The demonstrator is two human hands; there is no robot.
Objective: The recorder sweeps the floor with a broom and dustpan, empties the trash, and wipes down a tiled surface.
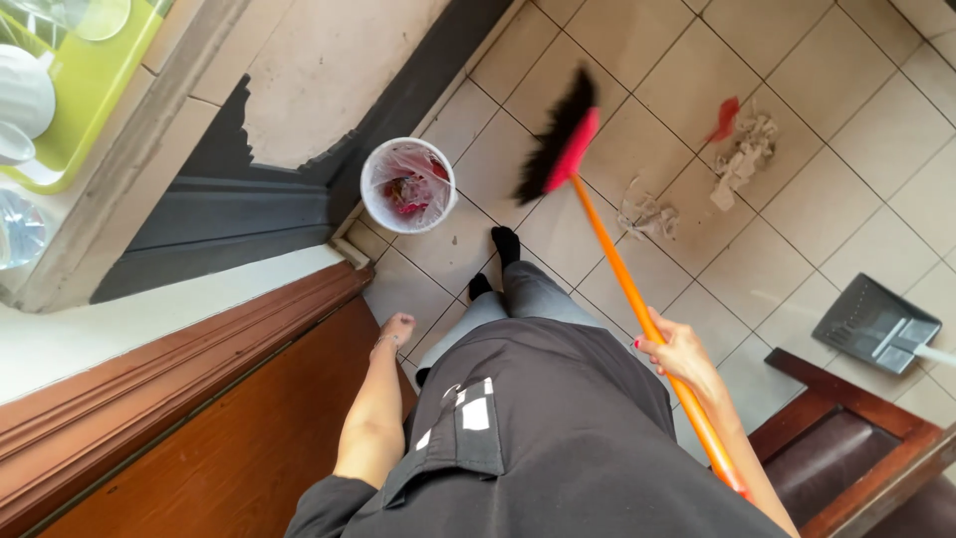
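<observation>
right hand [679,351]: closed around the long orange handle of the broom with pink head and black bristles [568,139], which is raised over the beige tiled floor [846,110].
left hand [395,329]: hangs loosely curled beside the brown wooden cabinet [229,428], holding nothing.
rubbish: crumpled grey paper scraps [742,154] lie right of the bristles.
bin: small white round bin with plastic liner [408,184], left of the broom.
dustpan: grey plastic dustpan [876,324] on the floor, far right.

Your right hand [680,351] grips the broom [597,239], whose head sits far centre. Bin [408,185] lies left of that head; crumpled paper scraps [742,159] right of it. Dustpan [876,324] lies on the floor at right, beside the chair [856,448]. Your left hand [396,329] hangs near the cabinet [199,418].
</observation>
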